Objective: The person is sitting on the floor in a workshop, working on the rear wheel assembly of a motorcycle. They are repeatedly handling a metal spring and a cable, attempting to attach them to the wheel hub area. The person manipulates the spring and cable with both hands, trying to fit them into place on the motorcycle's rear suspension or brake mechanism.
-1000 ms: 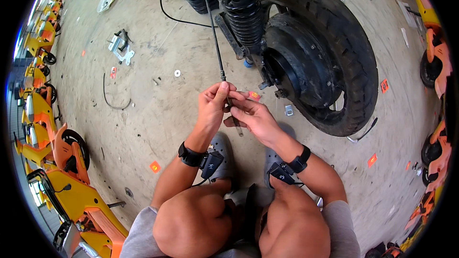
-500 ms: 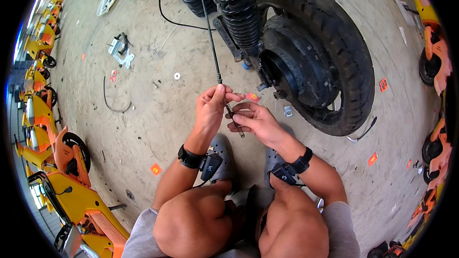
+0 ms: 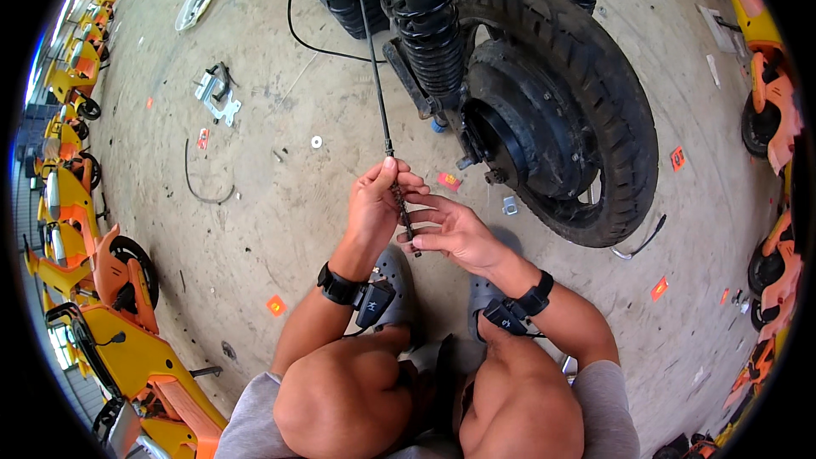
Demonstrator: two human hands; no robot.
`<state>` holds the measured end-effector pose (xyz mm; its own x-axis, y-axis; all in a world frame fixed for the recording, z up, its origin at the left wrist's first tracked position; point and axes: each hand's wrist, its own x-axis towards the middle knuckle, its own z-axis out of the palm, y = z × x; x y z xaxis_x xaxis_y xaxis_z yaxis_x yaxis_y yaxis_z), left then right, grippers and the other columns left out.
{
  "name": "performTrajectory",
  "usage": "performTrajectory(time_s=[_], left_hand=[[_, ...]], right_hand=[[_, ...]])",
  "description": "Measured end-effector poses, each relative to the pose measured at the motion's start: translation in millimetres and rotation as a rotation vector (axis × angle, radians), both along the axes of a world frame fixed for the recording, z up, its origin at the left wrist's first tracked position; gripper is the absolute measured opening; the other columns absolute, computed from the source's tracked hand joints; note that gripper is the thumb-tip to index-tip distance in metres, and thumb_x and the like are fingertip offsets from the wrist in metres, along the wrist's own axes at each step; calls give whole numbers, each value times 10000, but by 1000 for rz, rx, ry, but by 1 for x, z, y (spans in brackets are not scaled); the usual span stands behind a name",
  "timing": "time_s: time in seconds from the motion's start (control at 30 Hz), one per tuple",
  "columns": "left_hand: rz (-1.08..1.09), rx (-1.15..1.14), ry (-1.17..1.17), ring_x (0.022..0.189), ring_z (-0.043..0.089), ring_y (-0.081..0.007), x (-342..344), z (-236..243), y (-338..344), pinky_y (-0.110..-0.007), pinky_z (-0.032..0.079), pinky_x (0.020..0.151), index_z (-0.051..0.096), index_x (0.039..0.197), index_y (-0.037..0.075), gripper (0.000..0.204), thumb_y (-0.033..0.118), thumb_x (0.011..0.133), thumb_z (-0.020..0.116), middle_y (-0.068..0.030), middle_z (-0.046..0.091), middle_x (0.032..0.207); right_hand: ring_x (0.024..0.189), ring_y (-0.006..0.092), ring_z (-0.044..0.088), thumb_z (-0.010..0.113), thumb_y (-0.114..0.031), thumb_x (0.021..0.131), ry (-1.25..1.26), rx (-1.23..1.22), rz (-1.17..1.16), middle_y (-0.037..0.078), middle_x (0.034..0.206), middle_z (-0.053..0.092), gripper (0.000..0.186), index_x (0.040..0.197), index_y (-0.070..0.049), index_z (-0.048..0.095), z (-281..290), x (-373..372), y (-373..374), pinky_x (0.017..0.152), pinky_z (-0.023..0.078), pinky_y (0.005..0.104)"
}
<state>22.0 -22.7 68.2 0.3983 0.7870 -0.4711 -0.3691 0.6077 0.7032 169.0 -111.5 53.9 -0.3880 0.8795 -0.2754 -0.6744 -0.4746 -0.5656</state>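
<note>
While my left hand (image 3: 374,201) has thumb and forefinger pinched on the cable (image 3: 376,89) just below its collar, my right hand (image 3: 461,234) grips the lower part of the dark spring (image 3: 398,195), tip poking out past the fingers. Spring runs in line with the cable, down between both hands, above the floor (image 3: 263,229); can't tell how the two join. Wheel (image 3: 625,144) and shock (image 3: 422,25) sit ahead, to the right. On the floor: washer (image 3: 316,142) and bracket (image 3: 226,109) left, silver clip (image 3: 509,206) near the wheel.
</note>
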Motion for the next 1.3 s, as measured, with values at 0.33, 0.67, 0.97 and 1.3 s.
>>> performTrajectory(time_s=[0.33, 0.67, 0.97, 1.3], left_hand=[[0, -76, -225, 846, 670, -278, -8, -5, 2, -389, 521, 791, 580, 953, 41, 272, 296, 995, 496, -122, 701, 858], [-15, -124, -194, 698, 571, -195, -5, 16, 0, -335, 465, 652, 585, 961, 55, 277, 304, 1002, 472, -56, 658, 789], [12, -191, -294, 562, 364, -80, -11, 9, 4, -233, 294, 502, 595, 925, 49, 248, 255, 1004, 482, 13, 504, 646], [21, -166, -217, 542, 347, -80, -8, 3, 3, -236, 285, 508, 578, 923, 60, 242, 276, 993, 494, 4, 483, 656]], right_hand=[[1062, 192, 625, 607, 41, 880, 90, -102, -82, 87, 1157, 624, 362, 1236, 9, 552, -12, 2, -6, 938, 501, 310], [1002, 196, 644, 636, 31, 862, 13, -135, -185, 82, 1093, 650, 291, 1145, -26, 593, -10, -12, -3, 920, 502, 322], [1005, 152, 638, 602, -107, 940, -486, 63, -140, 56, 1054, 664, 174, 1081, -12, 637, -22, -8, 3, 877, 513, 313], [962, 140, 626, 451, -254, 1023, -417, 135, -219, 79, 1058, 656, 378, 1259, 23, 555, -6, -23, 71, 836, 513, 292]])
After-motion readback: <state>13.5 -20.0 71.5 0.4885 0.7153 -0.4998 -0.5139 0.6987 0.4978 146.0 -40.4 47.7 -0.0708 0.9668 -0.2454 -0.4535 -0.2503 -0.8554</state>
